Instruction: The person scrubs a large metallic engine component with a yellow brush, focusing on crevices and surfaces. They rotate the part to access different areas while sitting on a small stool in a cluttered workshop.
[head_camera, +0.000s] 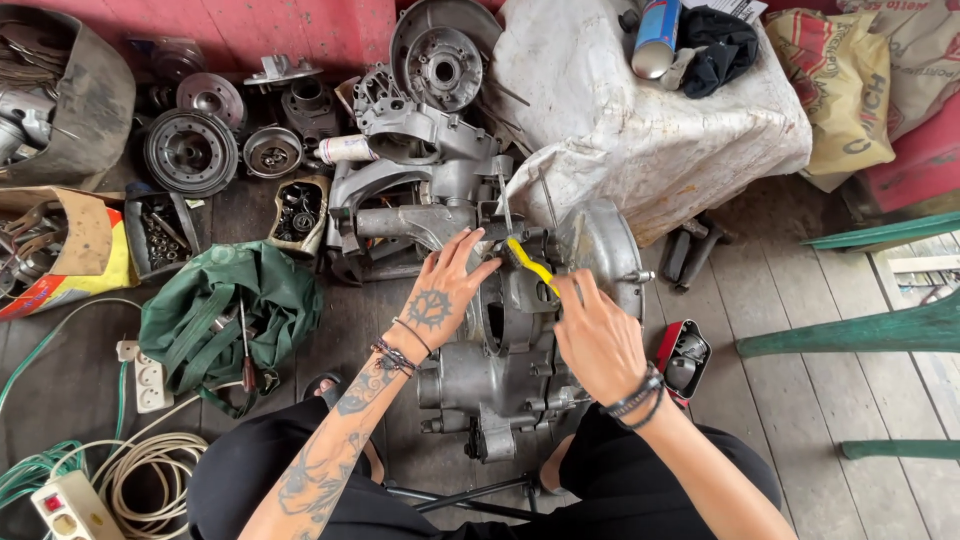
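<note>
Between the two sets of fingers, on the wooden floor, sits the grey engine case (500, 370). The right hand (598, 340) is clenched on yellow-handled pliers (530, 266), whose long axis runs up-left from those fingers, nearer this hand. The left hand (440, 295) lies released, spread flat on the case. Beyond the fingers: a blue spray can (656, 36) on a white sack (640, 130), a tan printed bag (835, 90) right.

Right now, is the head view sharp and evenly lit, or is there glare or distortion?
Head view: soft even daylight, hands and engine case sharp; mild glare on the white sack; wide-angle bending at the edges, visible on the green chair; no motion blur on the yellow-handled tool.
</note>
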